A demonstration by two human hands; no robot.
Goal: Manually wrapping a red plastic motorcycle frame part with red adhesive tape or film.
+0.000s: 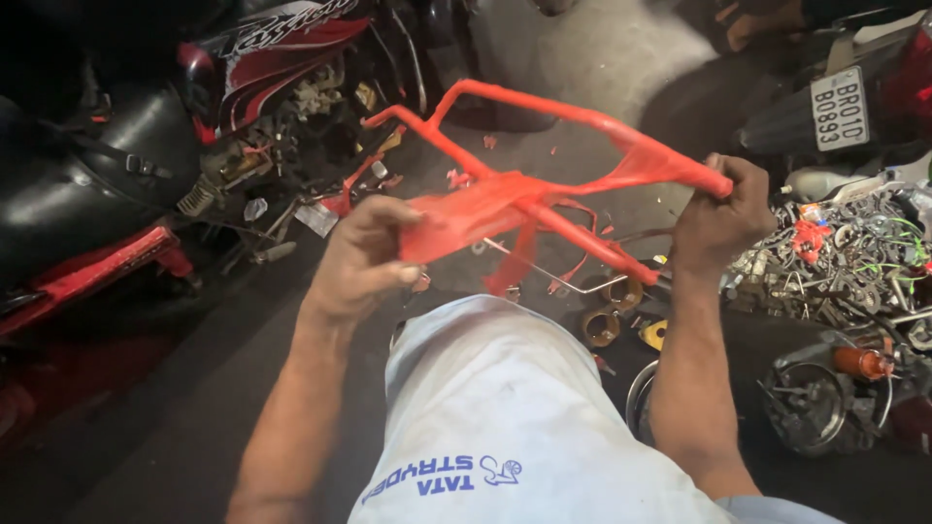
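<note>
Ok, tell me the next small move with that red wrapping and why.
Probably pull the loose red plastic film further off with the left hand, since it hangs bunched from the red tubular metal frame while the right hand grips the frame's end.

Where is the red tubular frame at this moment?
In the head view, the red tubular frame is at upper centre, held between the left hand and right hand, above the scattered metal parts.

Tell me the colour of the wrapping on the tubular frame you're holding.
Red. The plastic wrapping on the tubular frame shows best in the head view, stretched between the left hand and right hand.
</note>
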